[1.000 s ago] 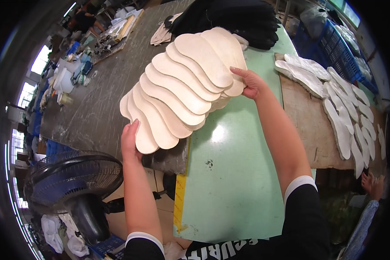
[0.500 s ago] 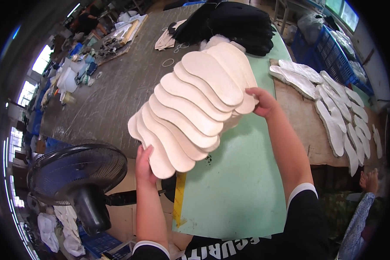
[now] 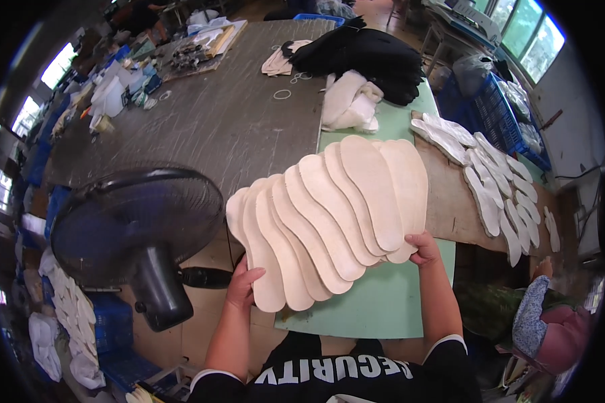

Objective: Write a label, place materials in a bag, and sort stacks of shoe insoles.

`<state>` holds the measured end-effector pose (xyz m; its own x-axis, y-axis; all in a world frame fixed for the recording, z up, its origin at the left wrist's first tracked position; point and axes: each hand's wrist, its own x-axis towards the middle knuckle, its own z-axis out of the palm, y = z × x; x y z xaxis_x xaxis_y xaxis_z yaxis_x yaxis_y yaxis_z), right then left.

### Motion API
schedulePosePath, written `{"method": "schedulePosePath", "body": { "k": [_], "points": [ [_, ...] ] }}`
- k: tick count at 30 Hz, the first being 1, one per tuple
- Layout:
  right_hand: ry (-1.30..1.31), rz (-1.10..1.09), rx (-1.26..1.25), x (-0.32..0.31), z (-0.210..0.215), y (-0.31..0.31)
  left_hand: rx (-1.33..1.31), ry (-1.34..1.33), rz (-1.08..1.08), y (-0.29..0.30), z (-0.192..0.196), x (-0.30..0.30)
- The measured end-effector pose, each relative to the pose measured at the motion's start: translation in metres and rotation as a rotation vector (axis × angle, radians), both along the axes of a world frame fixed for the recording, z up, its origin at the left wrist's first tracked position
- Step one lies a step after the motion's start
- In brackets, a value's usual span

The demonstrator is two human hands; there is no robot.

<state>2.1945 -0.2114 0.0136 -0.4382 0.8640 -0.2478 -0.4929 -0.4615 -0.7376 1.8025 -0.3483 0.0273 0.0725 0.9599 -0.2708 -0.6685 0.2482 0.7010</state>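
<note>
A fanned row of cream insoles (image 3: 316,221) spans the space between my hands, several overlapping like shingles. My left hand (image 3: 243,283) is closed around the near left end, thumb on top. At the right end my right hand (image 3: 423,248) pinches the lower edge of the last insoles, its thumb also on top. The insoles hide most of my fingers. Beneath the row lies the pale green tabletop (image 3: 383,305).
A black fan (image 3: 138,235) stands close to my left arm. Black material (image 3: 370,57) and a white cloth bundle (image 3: 351,101) lie beyond the insoles. White insole-shaped pieces (image 3: 491,195) cover a brown board at right, where another person (image 3: 551,329) sits.
The insoles have come nearer to me and lower, shifting rightward in the picture, with both hands still gripping them. The white bundle behind them now shows fully.
</note>
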Motion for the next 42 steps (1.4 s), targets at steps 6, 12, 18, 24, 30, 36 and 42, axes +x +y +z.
{"method": "schedulePosePath", "body": {
  "k": [6,12,18,24,30,36,42],
  "points": [
    [-0.060,-0.242,0.044,0.023,0.006,-0.109,-0.001,-0.062,-0.144,-0.060,0.002,0.008],
    [-0.103,-0.332,0.039,0.079,0.019,-0.227,-0.011,-0.119,-0.231,-0.168,0.004,0.051],
    [-0.149,-0.141,0.041,0.082,0.049,-0.303,-0.085,-0.163,-0.053,-0.308,0.014,0.070],
    [-0.064,0.197,0.108,-0.017,0.100,-0.328,-0.098,-0.123,0.321,-0.432,0.016,0.030],
    [-0.040,0.721,0.339,-0.177,0.131,-0.341,0.036,-0.281,0.768,-0.529,0.000,-0.041],
    [0.119,1.207,0.338,-0.402,0.117,-0.372,0.103,-0.253,1.068,-0.617,0.002,-0.139],
    [0.075,1.334,0.022,-0.568,0.089,-0.407,0.048,-0.206,1.172,-0.665,0.040,-0.222]
  ]
}}
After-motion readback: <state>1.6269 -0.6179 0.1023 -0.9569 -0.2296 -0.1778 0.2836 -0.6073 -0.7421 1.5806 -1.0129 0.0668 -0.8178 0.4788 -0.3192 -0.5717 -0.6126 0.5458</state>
